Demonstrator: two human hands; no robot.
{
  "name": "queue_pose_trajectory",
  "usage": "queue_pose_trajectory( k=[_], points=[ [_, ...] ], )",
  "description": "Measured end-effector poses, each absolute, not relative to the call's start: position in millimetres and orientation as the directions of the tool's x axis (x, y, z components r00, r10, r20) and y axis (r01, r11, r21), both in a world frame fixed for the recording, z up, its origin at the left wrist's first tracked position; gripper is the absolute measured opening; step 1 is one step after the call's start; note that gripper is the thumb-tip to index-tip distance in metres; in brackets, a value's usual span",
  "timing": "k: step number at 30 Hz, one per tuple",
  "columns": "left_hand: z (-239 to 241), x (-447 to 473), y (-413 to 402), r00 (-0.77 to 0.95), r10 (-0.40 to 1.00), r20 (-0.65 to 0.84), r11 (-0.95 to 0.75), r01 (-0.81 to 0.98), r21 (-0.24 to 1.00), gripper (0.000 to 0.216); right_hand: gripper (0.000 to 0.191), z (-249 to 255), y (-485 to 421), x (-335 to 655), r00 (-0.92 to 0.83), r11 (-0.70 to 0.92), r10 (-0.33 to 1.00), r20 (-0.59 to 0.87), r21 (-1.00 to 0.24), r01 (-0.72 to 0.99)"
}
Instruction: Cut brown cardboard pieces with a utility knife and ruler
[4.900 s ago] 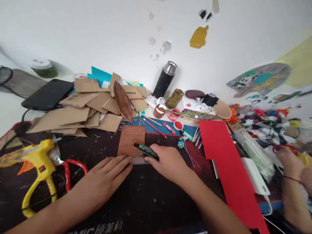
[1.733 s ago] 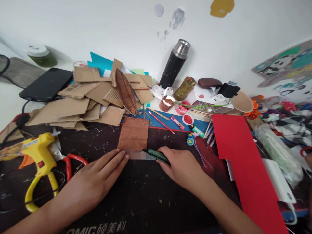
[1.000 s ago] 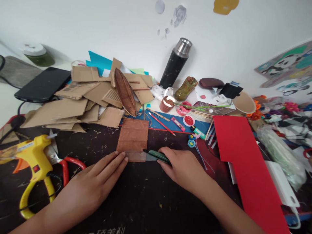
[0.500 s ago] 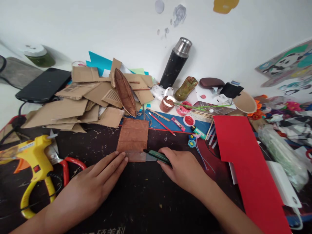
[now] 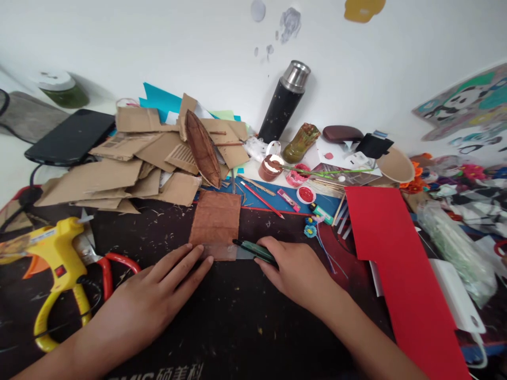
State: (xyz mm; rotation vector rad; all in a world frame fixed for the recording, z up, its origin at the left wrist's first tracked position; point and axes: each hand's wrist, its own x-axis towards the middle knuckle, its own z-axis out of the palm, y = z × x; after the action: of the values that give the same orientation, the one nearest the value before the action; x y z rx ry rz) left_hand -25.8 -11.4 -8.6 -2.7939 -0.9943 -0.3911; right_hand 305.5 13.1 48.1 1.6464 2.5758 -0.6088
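Note:
A brown-painted cardboard piece [image 5: 216, 216] lies flat on the dark mat. Across its near end rests a clear strip [image 5: 244, 255] that looks like a ruler. My left hand [image 5: 152, 298] is palm down, its fingers stretched out and pressing on the strip's left part and the cardboard edge. In my right hand [image 5: 299, 272] is a slim dark green pen-like tool [image 5: 255, 250], pinched between thumb and fingers. Its dark tip points left and meets the cardboard's right edge, just above the strip. Whether it is a pen or a craft knife I cannot tell.
At the left lie a yellow glue gun [image 5: 59, 258] and red-handled pliers [image 5: 106, 272]. Cardboard scraps [image 5: 106, 177] and a brown boat shape [image 5: 202, 150] are piled behind. A pencil [image 5: 261, 199], paint pots [image 5: 271, 167], a black flask [image 5: 283, 103] and red card [image 5: 396, 253] stand or lie farther right.
The fingers of my left hand have spread a little, one fingertip sliding right along the clear strip. My right hand and the green tool stay nearly in place. The view has shifted slightly.

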Motion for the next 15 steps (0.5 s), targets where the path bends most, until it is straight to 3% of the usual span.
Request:
queue_pose_trajectory(
  k=[6,15],
  points=[
    [-15.3,-28.4,-16.8,0.736,0.639,0.225,-0.753,0.657,-0.012,0.086,0.018,50.2,13.2,304.7,-0.44,0.367,0.863,-0.249,-0.29,0.884],
    [-13.3,-25.8,-14.7,0.744,0.608,0.278,-0.765,0.643,-0.046,0.079,0.017,49.7,13.8,306.3,-0.452,0.38,0.859,-0.242,-0.291,0.878]
  ],
)
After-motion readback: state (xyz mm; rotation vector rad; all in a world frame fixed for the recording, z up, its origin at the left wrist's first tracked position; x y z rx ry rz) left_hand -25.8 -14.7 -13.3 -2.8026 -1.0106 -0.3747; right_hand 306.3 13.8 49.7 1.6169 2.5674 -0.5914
